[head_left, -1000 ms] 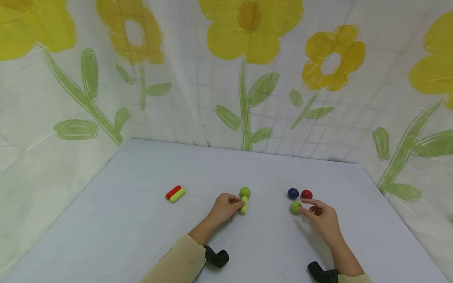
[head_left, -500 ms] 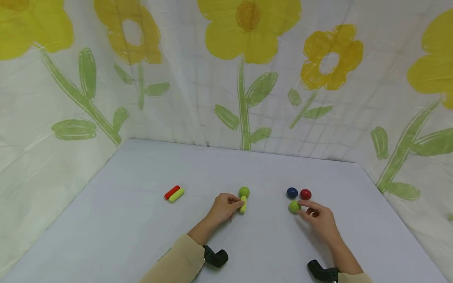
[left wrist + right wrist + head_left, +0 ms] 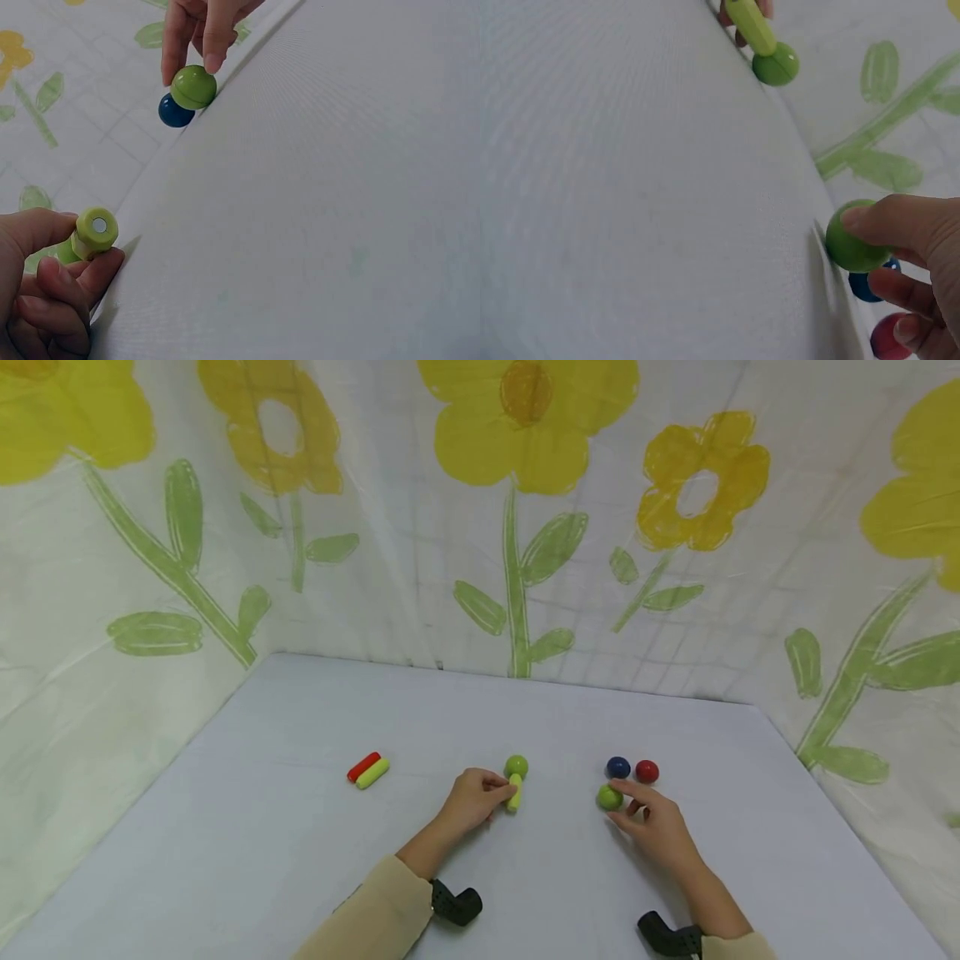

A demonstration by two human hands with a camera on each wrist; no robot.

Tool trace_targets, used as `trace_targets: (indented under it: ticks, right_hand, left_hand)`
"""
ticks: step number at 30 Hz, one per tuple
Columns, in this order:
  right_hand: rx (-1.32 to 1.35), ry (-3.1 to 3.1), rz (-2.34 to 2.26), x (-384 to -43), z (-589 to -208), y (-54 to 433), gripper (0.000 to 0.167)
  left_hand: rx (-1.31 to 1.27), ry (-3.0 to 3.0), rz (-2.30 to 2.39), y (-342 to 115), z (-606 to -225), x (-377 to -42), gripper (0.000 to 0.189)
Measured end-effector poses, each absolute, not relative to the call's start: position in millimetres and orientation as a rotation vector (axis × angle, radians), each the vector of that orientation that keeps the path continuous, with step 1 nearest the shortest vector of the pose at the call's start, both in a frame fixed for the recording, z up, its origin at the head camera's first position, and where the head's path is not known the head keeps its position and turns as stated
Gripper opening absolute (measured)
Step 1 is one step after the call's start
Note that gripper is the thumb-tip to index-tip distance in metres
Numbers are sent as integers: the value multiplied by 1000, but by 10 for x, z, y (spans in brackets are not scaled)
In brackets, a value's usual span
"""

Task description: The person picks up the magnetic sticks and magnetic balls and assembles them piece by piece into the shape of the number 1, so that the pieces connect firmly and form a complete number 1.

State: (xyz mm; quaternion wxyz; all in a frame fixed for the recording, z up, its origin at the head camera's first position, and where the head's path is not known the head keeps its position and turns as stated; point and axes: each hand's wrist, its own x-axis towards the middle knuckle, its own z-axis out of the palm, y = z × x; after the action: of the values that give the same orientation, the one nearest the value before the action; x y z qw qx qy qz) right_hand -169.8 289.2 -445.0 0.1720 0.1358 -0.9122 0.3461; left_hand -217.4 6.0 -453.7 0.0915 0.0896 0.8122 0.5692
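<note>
My left hand (image 3: 468, 799) pinches a yellow-green rod (image 3: 514, 795) between thumb and fingers. A silver disc shows on the rod's near end in the left wrist view. At its far end the rod meets a green ball (image 3: 516, 766). To the right, my right hand (image 3: 663, 835) holds a second green ball (image 3: 844, 247) between thumb and fingertips, low over the table. Just behind that ball lie a blue ball (image 3: 618, 767) and a red ball (image 3: 647, 772), both on the table.
A red rod (image 3: 363, 767) and another yellow-green rod (image 3: 372, 774) lie side by side at the left of the white table (image 3: 300, 852). Beyond the table's back edge hangs a white sheet (image 3: 397, 593) printed with yellow flowers.
My right hand has moved a little to the left, and the green ball with it, away from the red ball. The left hand keeps its grip on the rod, almost still.
</note>
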Motion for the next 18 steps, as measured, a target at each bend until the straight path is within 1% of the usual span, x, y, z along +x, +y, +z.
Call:
trace_targets:
  ticks: [9, 18]
  right_hand:
    - [289, -2700, 947, -1700, -4473, 2860, 42]
    - [307, -2669, 959, -1713, -4528, 2864, 43]
  left_hand:
    - [271, 2409, 1683, 62, -4507, -2173, 26]
    - [263, 2404, 1688, 66, -4518, -2175, 26]
